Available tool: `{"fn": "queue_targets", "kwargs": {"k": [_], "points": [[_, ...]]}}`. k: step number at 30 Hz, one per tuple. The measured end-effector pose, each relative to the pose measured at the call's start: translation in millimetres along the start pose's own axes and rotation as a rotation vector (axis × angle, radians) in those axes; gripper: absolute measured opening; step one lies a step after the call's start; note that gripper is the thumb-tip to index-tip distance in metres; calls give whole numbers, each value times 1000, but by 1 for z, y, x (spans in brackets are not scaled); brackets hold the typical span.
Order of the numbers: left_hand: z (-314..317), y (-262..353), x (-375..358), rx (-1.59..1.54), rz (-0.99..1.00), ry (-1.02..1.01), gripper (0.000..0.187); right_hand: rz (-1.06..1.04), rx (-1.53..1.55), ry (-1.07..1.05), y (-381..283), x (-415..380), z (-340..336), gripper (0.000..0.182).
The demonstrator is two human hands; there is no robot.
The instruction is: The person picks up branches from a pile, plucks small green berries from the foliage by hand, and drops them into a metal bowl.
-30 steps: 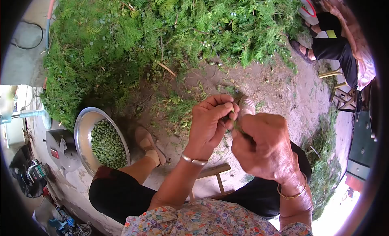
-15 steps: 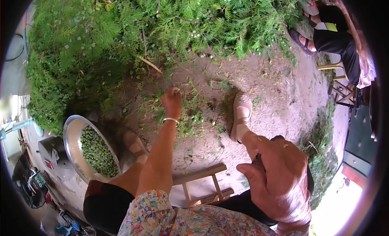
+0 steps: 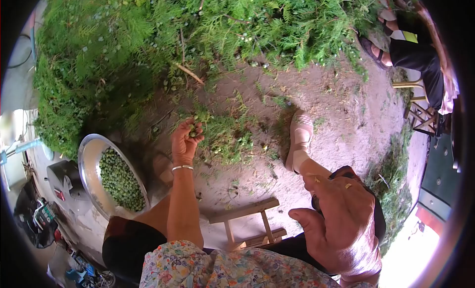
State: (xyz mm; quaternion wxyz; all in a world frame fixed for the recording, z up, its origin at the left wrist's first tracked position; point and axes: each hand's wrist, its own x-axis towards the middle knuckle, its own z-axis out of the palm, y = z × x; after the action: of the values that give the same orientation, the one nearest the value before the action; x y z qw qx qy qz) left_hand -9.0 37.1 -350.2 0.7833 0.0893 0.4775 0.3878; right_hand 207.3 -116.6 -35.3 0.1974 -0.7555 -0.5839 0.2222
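My left hand (image 3: 185, 142), with a bracelet (image 3: 182, 167) at the wrist, is closed around a few small green cones (image 3: 193, 131) above the dirt floor. To its lower left, a metal basin (image 3: 90, 162) holds a heap of green cones (image 3: 118, 181). My right hand (image 3: 339, 216) is large in view at the lower right, near my knee. Its thumb stands apart from the curled fingers, whose tips are hidden, so what it holds, if anything, does not show. Leafy green branches (image 3: 148, 45) are piled across the top.
A wooden stool frame (image 3: 245, 210) lies between my legs. My shoe (image 3: 301, 132) rests on the dirt. A person's sandalled foot (image 3: 376, 53) and dark trousers show at the upper right, beside a folding stool (image 3: 421, 117). Bags and tools lie at the lower left.
My left hand has moved left and slightly down, towards the basin, and green cones now show in its fingers. My right hand has stayed almost in place.
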Motion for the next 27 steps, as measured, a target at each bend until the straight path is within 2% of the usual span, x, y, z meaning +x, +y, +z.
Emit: {"fn": "queue_targets", "kwargs": {"k": [1,3,4,5,7,8,12,14,15,17,18,20,21,23,27], "points": [[-5,2,-2,0,8,8,4,-8,7,-4,-1,-1,1,38],[-19,-3,6,478,88,185,9,-14,-16,-26,-4,-1,3,37],[-40,-13,27,675,134,183,12,-17,-13,-31,-5,0,4,37],[-53,-22,47,672,133,187,12,-13,-21,-40,-6,0,5,37],[-56,-32,73,1377,410,336,14,-3,-34,-54,-8,3,6,36],[-52,-37,76,1463,689,371,14,15,-54,-55,-12,5,6,36],[-21,-28,77,1533,577,369,15,14,-82,-75,-11,10,7,36],[-23,-20,84,1665,499,278,16,-2,-70,-82,-6,10,7,36],[-40,-21,98,1666,496,277,16,-17,-55,-85,-4,9,7,36],[-85,-31,131,1394,338,246,13,-19,-73,-72,-7,9,7,37],[-75,-23,112,1398,333,248,13,-18,-89,-59,-9,8,7,37],[-36,2,50,431,122,208,7,-3,-75,-62,-12,6,6,37],[-37,4,33,435,125,210,7,7,-66,-60,-13,5,6,38],[-46,3,2,-3,9,162,4,-8,-55,-53,-15,6,6,38],[-72,-40,-21,135,-20,177,5,-61,-36,-18,-4,-2,10,39]]}}
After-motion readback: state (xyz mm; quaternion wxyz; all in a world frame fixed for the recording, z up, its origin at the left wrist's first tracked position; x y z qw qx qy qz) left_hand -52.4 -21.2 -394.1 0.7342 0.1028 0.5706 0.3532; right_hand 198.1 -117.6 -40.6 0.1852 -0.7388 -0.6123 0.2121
